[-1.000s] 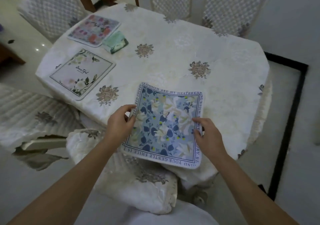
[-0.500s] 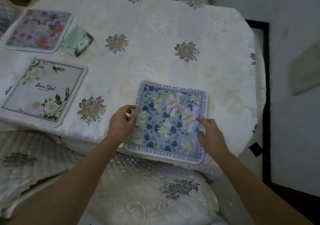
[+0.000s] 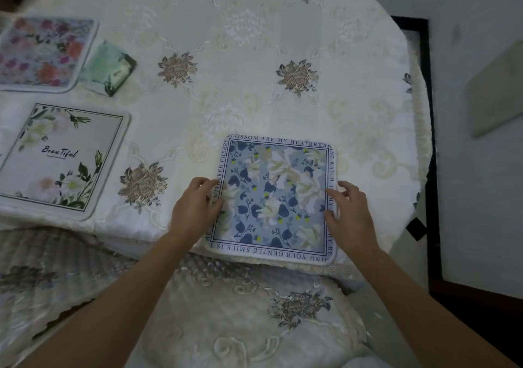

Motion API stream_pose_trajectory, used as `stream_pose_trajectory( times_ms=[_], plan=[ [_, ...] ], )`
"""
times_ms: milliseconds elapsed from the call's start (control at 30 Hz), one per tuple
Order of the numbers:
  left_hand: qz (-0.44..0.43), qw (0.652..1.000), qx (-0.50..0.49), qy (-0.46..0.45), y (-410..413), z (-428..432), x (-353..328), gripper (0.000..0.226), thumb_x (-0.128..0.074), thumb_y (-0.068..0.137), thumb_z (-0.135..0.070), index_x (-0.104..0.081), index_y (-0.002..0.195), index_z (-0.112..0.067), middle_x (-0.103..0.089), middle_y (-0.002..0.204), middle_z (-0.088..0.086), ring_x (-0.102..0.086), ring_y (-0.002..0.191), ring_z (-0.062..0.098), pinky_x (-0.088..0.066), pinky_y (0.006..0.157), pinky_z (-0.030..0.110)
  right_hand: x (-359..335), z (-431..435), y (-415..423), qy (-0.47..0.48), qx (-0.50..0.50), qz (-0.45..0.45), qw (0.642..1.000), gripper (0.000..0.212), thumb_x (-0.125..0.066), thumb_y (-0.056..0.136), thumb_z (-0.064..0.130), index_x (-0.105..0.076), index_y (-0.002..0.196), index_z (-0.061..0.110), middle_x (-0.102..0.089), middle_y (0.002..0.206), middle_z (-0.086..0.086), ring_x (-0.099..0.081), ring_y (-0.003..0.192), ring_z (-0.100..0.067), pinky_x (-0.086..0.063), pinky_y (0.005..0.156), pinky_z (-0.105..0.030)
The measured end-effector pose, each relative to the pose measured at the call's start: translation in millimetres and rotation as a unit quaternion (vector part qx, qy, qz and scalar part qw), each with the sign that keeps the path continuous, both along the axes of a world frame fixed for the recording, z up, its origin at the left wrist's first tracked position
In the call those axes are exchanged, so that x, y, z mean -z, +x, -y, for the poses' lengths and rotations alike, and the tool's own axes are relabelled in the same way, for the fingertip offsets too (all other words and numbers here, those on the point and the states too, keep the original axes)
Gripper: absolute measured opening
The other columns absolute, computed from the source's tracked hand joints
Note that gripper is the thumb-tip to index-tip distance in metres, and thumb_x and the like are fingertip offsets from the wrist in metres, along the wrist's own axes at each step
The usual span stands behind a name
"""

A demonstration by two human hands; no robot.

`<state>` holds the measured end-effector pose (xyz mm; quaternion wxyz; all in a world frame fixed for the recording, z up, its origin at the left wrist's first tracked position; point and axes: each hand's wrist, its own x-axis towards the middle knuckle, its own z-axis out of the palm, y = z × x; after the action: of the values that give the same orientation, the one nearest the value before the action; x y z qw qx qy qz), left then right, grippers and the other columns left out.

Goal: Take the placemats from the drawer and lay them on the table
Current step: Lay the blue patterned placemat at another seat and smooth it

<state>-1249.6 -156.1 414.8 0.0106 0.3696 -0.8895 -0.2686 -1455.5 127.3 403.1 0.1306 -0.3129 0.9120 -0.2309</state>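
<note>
A blue floral placemat (image 3: 274, 186) with a lettered border lies flat on the table (image 3: 254, 70) near its front edge. My left hand (image 3: 194, 209) is curled on the mat's left edge, thumb on top. Fingers spread, my right hand (image 3: 351, 214) rests its fingertips on the right edge. Further left lie a white placemat (image 3: 62, 158) printed "Beautiful" and, behind it, a pink floral placemat (image 3: 42, 53).
A green packet (image 3: 109, 68) sits beside the pink mat. A cream embroidered cloth covers the table. Cushioned chairs stand right below me (image 3: 240, 311) and to the left (image 3: 42, 268). The table's right edge drops to a dark-bordered floor (image 3: 433, 169).
The blue placemat went from hanging over the table's front edge to lying flat further onto the table. My right hand has loosened from a grip to spread fingers.
</note>
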Motion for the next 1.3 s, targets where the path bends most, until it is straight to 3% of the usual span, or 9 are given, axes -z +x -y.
stream_pose_trajectory(
  times_ms=[267,467,833,1000,1100,1200,1300],
  plan=[
    [-0.001,0.997,-0.075,0.021,-15,-5,4,0.043,-0.067,0.089,-0.030,-0.057,0.130,-0.025,-0.056,0.125,0.000,-0.060,0.099,0.020,-0.045,0.074,0.032,6,18,-19,-0.004,-0.074,-0.017,0.997,0.045,-0.071,0.084,0.011,-0.063,0.128,0.012,-0.057,0.131,-0.005,-0.045,0.121,-0.025,-0.044,0.102,-0.040],
    [-0.001,0.999,-0.030,-0.009,-15,-8,7,0.043,-0.066,0.090,-0.031,-0.058,0.130,-0.021,-0.052,0.127,0.000,-0.052,0.113,0.019,-0.049,0.081,0.033,4,52,-30,0.002,-0.142,-0.033,0.989,0.047,-0.071,0.083,0.015,-0.062,0.129,0.014,-0.057,0.135,-0.004,-0.048,0.124,-0.026,-0.043,0.100,-0.042],
    [-0.032,0.994,-0.105,0.017,-22,-3,0,0.036,-0.063,0.092,-0.037,-0.060,0.126,-0.026,-0.058,0.115,-0.006,-0.060,0.087,0.012,-0.048,0.069,0.031,-3,129,-63,-0.004,-0.200,-0.002,0.980,0.046,-0.065,0.088,0.015,-0.059,0.133,0.012,-0.057,0.138,-0.007,-0.048,0.126,-0.029,-0.035,0.110,-0.043],
    [-0.035,0.974,-0.208,0.085,16,-28,-6,0.033,-0.065,0.092,-0.035,-0.062,0.123,-0.024,-0.064,0.101,-0.007,-0.060,0.081,0.004,-0.047,0.072,0.027,-4,162,-76,0.001,-0.210,0.022,0.978,0.043,-0.065,0.087,0.016,-0.062,0.130,0.017,-0.055,0.136,-0.008,-0.047,0.123,-0.030,-0.038,0.103,-0.044],
    [-0.043,0.964,-0.240,0.105,37,-47,-6,0.031,-0.066,0.090,-0.036,-0.064,0.120,-0.024,-0.065,0.096,-0.010,-0.062,0.081,0.004,-0.055,0.075,0.033,-4,173,-91,0.027,-0.208,0.021,0.978,0.036,-0.067,0.086,0.017,-0.067,0.121,0.020,-0.056,0.125,-0.010,-0.050,0.114,-0.032,-0.040,0.095,-0.043],
    [-0.024,0.962,-0.243,0.124,47,-56,-8,0.029,-0.068,0.088,-0.033,-0.061,0.115,-0.027,-0.065,0.086,-0.014,-0.063,0.077,0.004,-0.055,0.072,0.034,-7,178,-101,0.058,-0.219,0.028,0.974,0.029,-0.070,0.083,0.017,-0.069,0.111,0.022,-0.056,0.116,-0.010,-0.051,0.106,-0.031,-0.044,0.088,-0.043],
    [0.001,0.968,-0.202,0.148,46,-56,-13,0.034,-0.069,0.085,-0.019,-0.048,0.110,-0.029,-0.060,0.083,-0.012,-0.060,0.072,0.007,-0.047,0.060,0.030,-12,174,-107,0.059,-0.233,0.073,0.968,0.024,-0.067,0.080,0.010,-0.071,0.099,0.025,-0.055,0.100,-0.006,-0.053,0.099,-0.028,-0.040,0.078,-0.034]
  ],
)
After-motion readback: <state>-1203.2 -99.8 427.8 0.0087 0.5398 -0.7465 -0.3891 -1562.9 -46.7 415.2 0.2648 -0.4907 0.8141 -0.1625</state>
